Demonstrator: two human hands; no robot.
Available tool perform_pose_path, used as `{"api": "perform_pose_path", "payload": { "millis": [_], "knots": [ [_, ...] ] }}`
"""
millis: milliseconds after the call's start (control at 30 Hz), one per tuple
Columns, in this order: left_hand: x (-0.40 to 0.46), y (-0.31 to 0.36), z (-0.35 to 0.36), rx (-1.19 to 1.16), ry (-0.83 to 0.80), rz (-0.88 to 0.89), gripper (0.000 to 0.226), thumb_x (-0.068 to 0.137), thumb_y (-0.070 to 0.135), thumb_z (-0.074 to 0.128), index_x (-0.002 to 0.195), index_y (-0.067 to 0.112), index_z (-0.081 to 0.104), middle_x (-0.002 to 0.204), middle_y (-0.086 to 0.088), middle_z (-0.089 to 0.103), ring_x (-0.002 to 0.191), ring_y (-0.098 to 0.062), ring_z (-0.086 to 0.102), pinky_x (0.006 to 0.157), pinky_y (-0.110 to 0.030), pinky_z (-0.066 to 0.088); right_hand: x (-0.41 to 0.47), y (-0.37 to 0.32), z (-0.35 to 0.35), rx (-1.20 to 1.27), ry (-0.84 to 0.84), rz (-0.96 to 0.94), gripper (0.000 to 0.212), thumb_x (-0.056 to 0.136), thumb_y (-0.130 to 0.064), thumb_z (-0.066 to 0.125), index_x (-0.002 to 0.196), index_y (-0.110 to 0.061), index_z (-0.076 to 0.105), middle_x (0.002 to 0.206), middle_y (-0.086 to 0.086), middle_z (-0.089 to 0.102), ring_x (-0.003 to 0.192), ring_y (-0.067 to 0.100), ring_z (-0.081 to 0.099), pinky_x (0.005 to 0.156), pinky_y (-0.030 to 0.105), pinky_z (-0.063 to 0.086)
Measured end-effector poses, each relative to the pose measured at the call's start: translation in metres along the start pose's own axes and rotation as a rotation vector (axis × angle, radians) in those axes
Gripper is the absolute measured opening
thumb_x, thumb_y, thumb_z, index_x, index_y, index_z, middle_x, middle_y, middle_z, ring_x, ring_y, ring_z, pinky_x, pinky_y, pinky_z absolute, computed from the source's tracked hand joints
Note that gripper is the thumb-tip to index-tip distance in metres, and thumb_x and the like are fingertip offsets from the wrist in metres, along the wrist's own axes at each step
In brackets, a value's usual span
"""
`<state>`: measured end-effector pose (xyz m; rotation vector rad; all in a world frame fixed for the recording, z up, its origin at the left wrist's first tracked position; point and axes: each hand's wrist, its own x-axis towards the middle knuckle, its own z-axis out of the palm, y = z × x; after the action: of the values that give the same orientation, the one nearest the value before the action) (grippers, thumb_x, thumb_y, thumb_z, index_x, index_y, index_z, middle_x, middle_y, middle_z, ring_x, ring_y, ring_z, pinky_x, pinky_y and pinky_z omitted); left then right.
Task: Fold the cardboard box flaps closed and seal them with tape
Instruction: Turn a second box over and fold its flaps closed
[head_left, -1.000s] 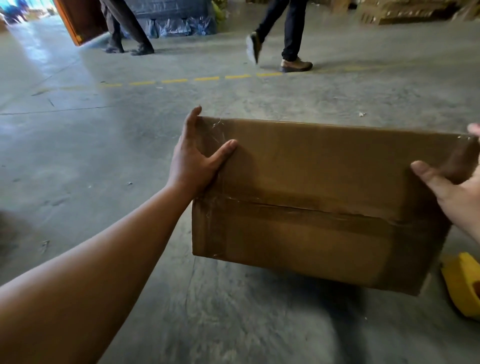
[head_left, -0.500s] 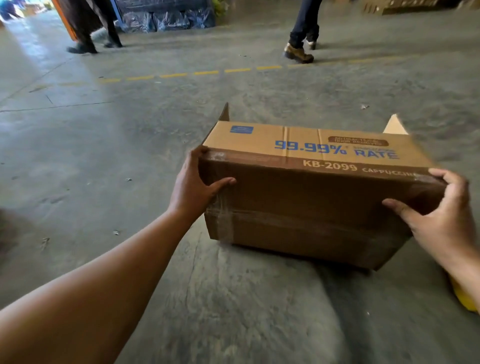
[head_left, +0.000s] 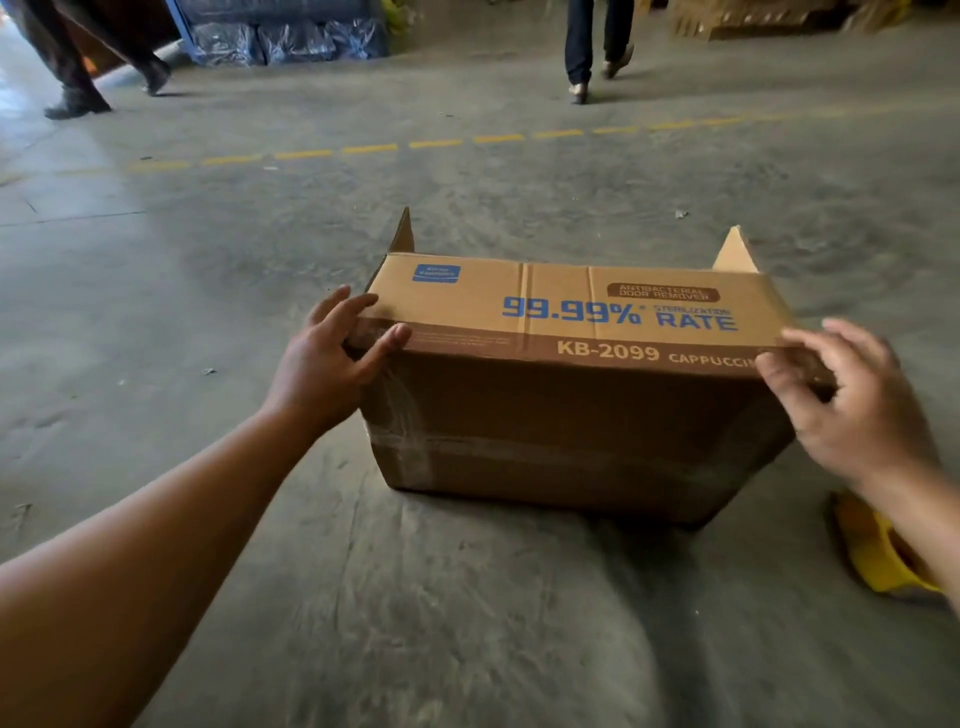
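Observation:
A brown cardboard box (head_left: 571, 426) rests on the concrete floor in front of me, lying on its side. Its printed face with blue "99.99% RATE" lettering points up, and the taped face is turned toward me. Two flaps (head_left: 735, 252) stick up at the far end, so the opening faces away. My left hand (head_left: 332, 358) grips the near left top corner, thumb on the front edge. My right hand (head_left: 852, 395) holds the near right top corner, fingers curled over the edge.
A yellow object (head_left: 878, 551) lies on the floor under my right forearm. One person (head_left: 592, 47) walks away at the back, another (head_left: 78, 62) at the far left. A dashed yellow line (head_left: 363, 149) crosses the floor. Wrapped bundles (head_left: 291, 36) and stacked cardboard (head_left: 753, 18) stand behind.
The box has been tipped away from me and set down on the floor, so the printed side came up. Both hands slid to its top near corners.

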<state>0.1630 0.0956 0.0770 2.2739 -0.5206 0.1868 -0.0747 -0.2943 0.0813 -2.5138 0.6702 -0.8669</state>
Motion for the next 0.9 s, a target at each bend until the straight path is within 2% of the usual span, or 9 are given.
{"api": "perform_pose_path", "payload": {
  "millis": [100,200,367,500,667,800,900],
  "knots": [
    [0.030,0.022,-0.010,0.183,-0.215,-0.040,0.086,0.071,0.082,0.051,0.145,0.040,0.043,0.163,0.001,0.022,0.142,-0.029,0.037,0.110,-0.049,0.040,0.037,-0.010,-0.007,-0.111,-0.166,0.021,0.087,0.069,-0.080,0.038,0.131,-0.023,0.057,0.150,0.010,0.033,0.137,0.022,0.033,0.110,0.036,0.029],
    [0.059,0.040,-0.006,0.305,-0.381,-0.068,0.095,0.068,0.083,0.055,0.151,0.046,0.029,0.166,0.007,0.009,0.148,-0.030,0.024,0.115,-0.050,0.030,0.073,-0.019,-0.003,-0.204,-0.358,0.057,0.092,0.066,-0.087,0.037,0.139,-0.032,0.047,0.157,0.003,0.025,0.142,0.021,0.028,0.113,0.039,0.025],
    [0.095,0.053,0.003,0.420,-0.492,-0.031,0.104,0.056,0.089,0.051,0.150,0.050,0.029,0.166,0.006,0.008,0.149,-0.031,0.020,0.119,-0.052,0.020,0.096,-0.022,0.019,-0.195,-0.487,0.108,0.102,0.060,-0.087,0.039,0.146,-0.033,0.036,0.159,-0.002,0.018,0.144,0.018,0.023,0.115,0.034,0.019],
    [0.098,0.040,0.010,0.366,-0.486,-0.032,0.119,0.045,0.102,0.044,0.150,0.051,0.024,0.165,0.011,0.010,0.150,-0.026,0.020,0.120,-0.052,0.020,0.093,-0.018,0.025,-0.131,-0.485,0.128,0.103,0.059,-0.089,0.043,0.147,-0.036,0.034,0.157,-0.009,0.016,0.144,0.013,0.019,0.114,0.033,0.017],
    [0.080,0.034,0.002,0.265,-0.446,-0.025,0.125,0.039,0.103,0.047,0.150,0.053,0.022,0.165,0.019,0.004,0.150,-0.020,0.021,0.120,-0.046,0.022,0.079,-0.019,0.013,-0.144,-0.476,0.144,0.114,0.050,-0.100,0.039,0.148,-0.043,0.027,0.158,-0.019,0.008,0.145,0.009,0.016,0.117,0.039,0.020],
    [0.048,0.031,-0.008,0.251,-0.381,0.044,0.120,0.049,0.095,0.055,0.153,0.049,0.018,0.164,0.019,-0.002,0.150,-0.017,0.019,0.119,-0.041,0.024,0.051,-0.026,0.001,-0.161,-0.388,0.087,0.100,0.063,-0.089,0.045,0.149,-0.042,0.025,0.160,-0.017,0.003,0.145,0.015,0.019,0.111,0.046,0.028],
    [0.029,0.032,-0.014,0.257,-0.312,0.096,0.120,0.050,0.094,0.056,0.154,0.045,0.020,0.165,0.018,-0.002,0.149,-0.019,0.024,0.117,-0.045,0.031,0.033,-0.028,-0.005,-0.156,-0.304,0.054,0.104,0.063,-0.089,0.048,0.150,-0.037,0.025,0.160,-0.016,0.006,0.144,0.015,0.023,0.110,0.045,0.031]
  ]
}}
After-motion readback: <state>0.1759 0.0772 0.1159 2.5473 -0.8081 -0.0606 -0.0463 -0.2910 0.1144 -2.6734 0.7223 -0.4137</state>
